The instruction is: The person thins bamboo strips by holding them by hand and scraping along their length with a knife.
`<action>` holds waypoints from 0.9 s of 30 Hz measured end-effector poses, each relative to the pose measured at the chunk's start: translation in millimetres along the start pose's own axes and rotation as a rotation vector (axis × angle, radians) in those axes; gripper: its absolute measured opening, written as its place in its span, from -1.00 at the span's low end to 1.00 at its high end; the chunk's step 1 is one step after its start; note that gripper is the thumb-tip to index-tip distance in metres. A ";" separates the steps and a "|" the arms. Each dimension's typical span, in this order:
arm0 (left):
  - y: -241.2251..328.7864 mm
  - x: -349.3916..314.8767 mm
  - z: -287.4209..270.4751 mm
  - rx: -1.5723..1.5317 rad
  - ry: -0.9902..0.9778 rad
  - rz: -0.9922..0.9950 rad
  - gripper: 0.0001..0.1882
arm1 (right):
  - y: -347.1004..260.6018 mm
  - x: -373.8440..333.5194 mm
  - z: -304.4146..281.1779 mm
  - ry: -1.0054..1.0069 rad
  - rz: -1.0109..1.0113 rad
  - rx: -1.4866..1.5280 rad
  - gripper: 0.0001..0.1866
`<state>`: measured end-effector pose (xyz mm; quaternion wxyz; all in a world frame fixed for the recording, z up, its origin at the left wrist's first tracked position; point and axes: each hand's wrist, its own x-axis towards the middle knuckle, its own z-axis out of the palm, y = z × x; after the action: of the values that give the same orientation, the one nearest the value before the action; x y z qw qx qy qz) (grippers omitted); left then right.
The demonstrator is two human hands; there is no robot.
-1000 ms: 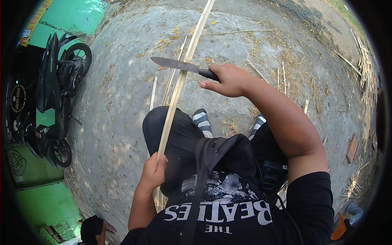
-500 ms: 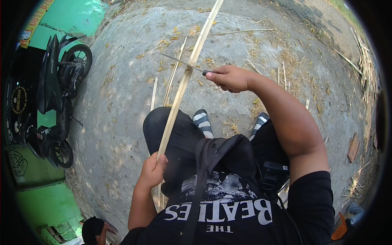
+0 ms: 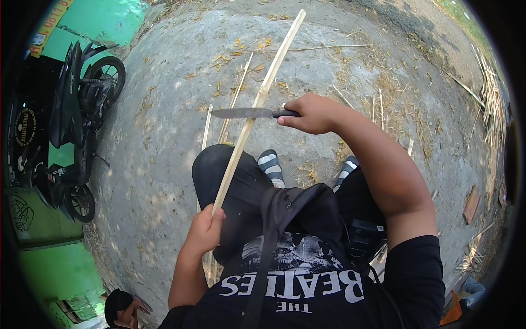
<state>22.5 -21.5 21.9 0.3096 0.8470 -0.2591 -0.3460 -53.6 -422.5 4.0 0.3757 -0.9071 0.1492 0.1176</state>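
Note:
My left hand [image 3: 204,230] is closed round the near end of a long pale bamboo strip [image 3: 235,159]. The strip slants up and away to the right, passing over my left knee, with its far end raised off the ground. In my right hand [image 3: 309,113] is the dark handle of a knife [image 3: 244,113]. Its broad grey blade points left, flat side in view, and crosses the strip around its middle. Whether the edge bites into the strip I cannot tell.
Thin strips [image 3: 235,96] lie on the grey ground beyond my left knee, among dry yellow leaves. A heap of split strips [image 3: 495,115] lies at the far right. A black motorbike [image 3: 82,126] stands at left by a green wall. Another person [image 3: 121,308] is at lower left.
The knife has slid nearer to me along the strip, its blade turned from edge-on to showing its flat side. The strip's far end has come into view lower down.

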 end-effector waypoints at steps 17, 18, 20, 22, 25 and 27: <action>-8.9 -5.0 2.7 0.060 0.068 0.076 -0.65 | -3.5 -9.0 -1.2 0.105 -0.098 -0.164 -0.42; -5.3 -3.4 2.9 0.057 0.065 0.078 -0.65 | 7.5 -7.7 -10.9 0.184 -0.019 -0.093 -0.42; 4.0 3.1 3.9 0.204 0.051 0.207 -0.65 | 21.4 -3.2 -20.3 0.122 0.042 -0.219 -0.42; 0.9 4.1 3.3 0.124 0.041 0.123 -0.65 | 23.0 7.1 10.6 0.191 0.064 -0.072 -0.41; -9.2 2.0 -0.7 0.034 0.029 0.029 -0.65 | -14.8 -0.6 10.1 0.078 -0.074 -0.141 -0.40; -9.7 -1.8 0.1 0.019 0.020 0.027 -0.64 | -25.8 -9.2 19.5 -0.017 -0.183 -0.276 -0.41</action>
<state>23.5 -13.8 15.8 0.3090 0.8496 -0.2707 -0.3309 -54.9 -389.6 10.2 0.2581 -0.9588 0.0450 0.1100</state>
